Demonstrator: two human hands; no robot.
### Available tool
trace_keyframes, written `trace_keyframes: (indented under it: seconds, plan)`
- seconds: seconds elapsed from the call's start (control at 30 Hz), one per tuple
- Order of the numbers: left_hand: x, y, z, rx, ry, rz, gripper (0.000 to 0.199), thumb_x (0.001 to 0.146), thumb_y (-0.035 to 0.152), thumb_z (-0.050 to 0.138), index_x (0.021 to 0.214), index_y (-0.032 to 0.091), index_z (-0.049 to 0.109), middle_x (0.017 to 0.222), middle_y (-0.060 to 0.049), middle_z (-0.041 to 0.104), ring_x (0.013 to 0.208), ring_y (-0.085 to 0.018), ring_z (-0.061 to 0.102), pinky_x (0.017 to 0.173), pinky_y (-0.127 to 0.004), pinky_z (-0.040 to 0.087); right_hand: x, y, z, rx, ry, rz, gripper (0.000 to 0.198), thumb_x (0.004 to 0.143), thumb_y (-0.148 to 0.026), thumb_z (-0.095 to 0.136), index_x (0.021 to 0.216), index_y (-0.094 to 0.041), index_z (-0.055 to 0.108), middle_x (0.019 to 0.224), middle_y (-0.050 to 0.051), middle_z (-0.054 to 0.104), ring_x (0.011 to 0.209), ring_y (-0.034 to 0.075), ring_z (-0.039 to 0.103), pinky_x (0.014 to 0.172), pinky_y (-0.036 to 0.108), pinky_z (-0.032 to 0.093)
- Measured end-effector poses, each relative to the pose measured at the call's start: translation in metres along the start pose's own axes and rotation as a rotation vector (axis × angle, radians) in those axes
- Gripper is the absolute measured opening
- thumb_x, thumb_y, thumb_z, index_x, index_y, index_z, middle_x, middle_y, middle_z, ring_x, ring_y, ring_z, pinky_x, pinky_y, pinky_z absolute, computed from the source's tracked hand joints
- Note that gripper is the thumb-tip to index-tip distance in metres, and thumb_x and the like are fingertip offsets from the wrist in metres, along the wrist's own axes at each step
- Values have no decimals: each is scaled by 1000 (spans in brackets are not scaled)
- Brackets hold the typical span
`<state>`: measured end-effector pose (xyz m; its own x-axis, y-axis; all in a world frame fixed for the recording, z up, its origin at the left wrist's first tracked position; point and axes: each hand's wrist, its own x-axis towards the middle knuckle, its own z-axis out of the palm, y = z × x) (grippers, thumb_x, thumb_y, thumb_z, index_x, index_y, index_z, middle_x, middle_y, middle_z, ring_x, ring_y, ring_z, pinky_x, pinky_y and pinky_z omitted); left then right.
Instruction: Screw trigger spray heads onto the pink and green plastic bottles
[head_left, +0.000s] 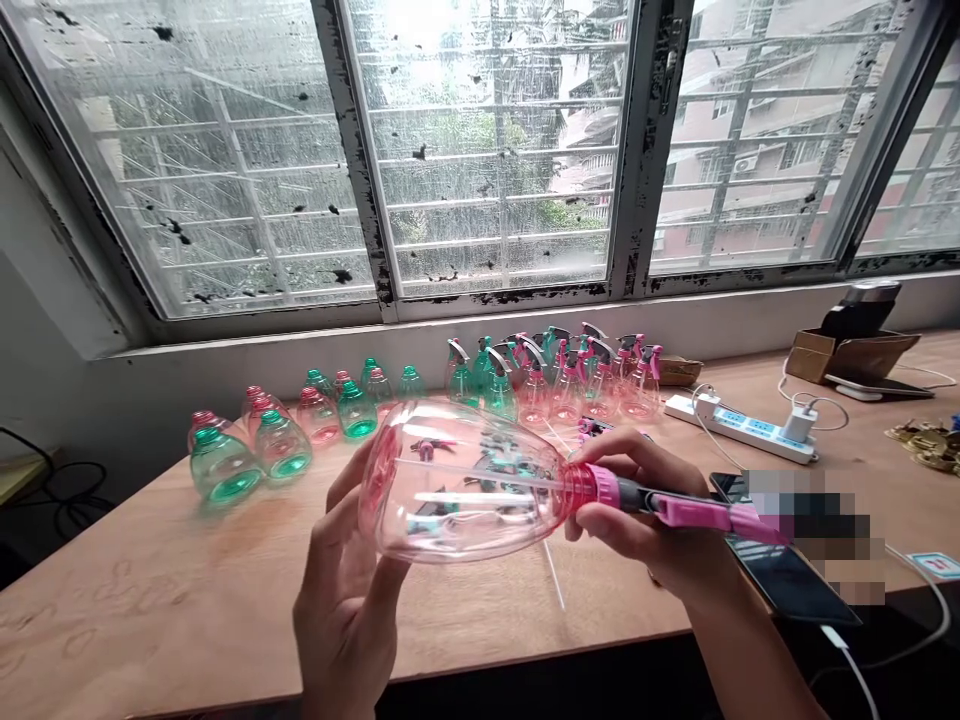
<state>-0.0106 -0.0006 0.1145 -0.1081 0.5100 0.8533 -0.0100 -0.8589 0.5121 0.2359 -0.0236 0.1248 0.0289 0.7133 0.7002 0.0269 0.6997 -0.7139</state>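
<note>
A clear pink spray bottle [465,480] lies sideways in the air above the table, its base to the left. My left hand [349,590] is wrapped round the base end. At the neck, the fingers of my right hand [637,500] grip round the pink collar of the spray head [697,508], which is black and pink and points right. A thin dip tube runs inside the bottle. Through its clear wall show several loose spray heads on the table. A white straw [555,577] lies on the wood below the bottle.
Green and pink bottles without heads [289,445] stand at the left. Bottles with spray heads [570,385] line the windowsill side. To the right are a power strip [742,428], a phone [795,580] on a cable, and a cardboard box [814,355].
</note>
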Motion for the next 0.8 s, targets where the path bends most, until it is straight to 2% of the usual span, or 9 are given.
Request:
trace_keyframes:
  seconds: [0.1,0.2,0.27,0.33,0.4,0.5,0.6,0.7,0.8]
  plan:
    - [-2,-2,-3,13,48,-39,37,91,22,82,126,30,75,151,-5,67,146,-34,59,124,-51,48,0,-1,-2,-23,-2,-24,24,91,-36,86,104,-27,68,75,-1,79,60,16,73,54,21,53]
    - [-6,0,-2,-34,35,-195,51,81,50,91,123,27,74,149,-10,68,145,-40,59,127,-60,40,0,-4,-3,-115,-7,-47,32,82,-25,94,101,-26,68,76,-3,75,64,14,73,56,20,53]
    - [-8,2,1,-15,52,-271,57,77,58,91,120,25,73,150,-12,67,146,-43,56,128,-65,35,-1,-6,-4,-144,-17,-37,36,78,-22,97,100,-26,68,76,-5,73,63,13,72,56,19,53]
    - [-8,4,6,2,88,-296,48,80,51,91,116,25,72,152,-11,66,148,-41,54,129,-65,33,-1,-7,-4,-117,-15,-22,35,79,-23,96,99,-26,68,75,-5,73,61,12,70,54,19,51]
    - [-5,4,10,3,82,-258,40,86,44,87,120,27,73,155,-9,63,151,-39,52,128,-62,37,-1,-6,-4,-69,-2,-12,29,83,-26,93,97,-25,67,74,-4,75,58,12,68,52,19,49]
    - [-1,4,11,64,19,-132,42,92,36,82,132,31,72,160,-7,58,154,-36,49,125,-53,45,1,-4,-4,-35,11,-6,23,89,-33,87,96,-24,67,69,-2,75,55,13,66,50,20,47]
    - [0,5,9,108,9,-129,52,89,29,86,138,32,70,156,-6,61,146,-33,58,127,-50,43,2,-5,-3,-39,16,-15,26,87,-32,89,96,-25,67,72,-2,75,57,14,68,51,21,50]
    - [-3,7,9,49,36,-222,70,75,42,96,138,27,68,151,-10,66,144,-38,58,130,-56,37,3,-9,-5,-128,-46,-29,32,82,-23,93,100,-26,67,79,-2,75,65,16,71,56,22,52]
    - [-4,9,11,10,96,-293,63,79,55,90,131,25,71,144,-12,71,145,-41,58,128,-60,37,3,-13,-8,-256,-136,-52,37,81,-17,93,106,-27,68,82,-2,74,67,16,70,60,24,52]
